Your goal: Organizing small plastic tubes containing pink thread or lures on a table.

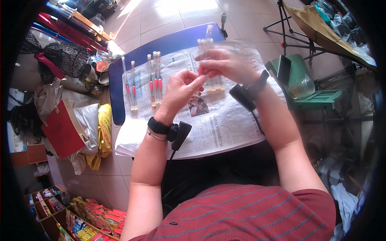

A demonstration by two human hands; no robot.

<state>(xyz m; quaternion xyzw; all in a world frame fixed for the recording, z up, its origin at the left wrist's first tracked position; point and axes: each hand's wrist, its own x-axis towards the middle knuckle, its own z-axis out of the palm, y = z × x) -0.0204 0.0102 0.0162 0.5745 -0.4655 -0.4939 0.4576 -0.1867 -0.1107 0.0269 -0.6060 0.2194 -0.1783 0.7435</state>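
My left hand and my right hand meet over the newspaper, fingers pinched together. Between them is a clear tube with a pale stopper, tilted upward past my right fingers. A bit of red shows at the fingertips, perhaps a fishing float, but the fingers hide most of it. Left of my hands lie three clear tubes close together, with red-bodied fishing floats inside. Two more such tubes lie farther left. Several tubes are partly hidden beneath my right hand, which is slightly blurred.
Newspaper covers most of a dark blue table. On the right stands a green stool or chair with a glass jar and a dark flat device. Bags and a red board sit at the left.
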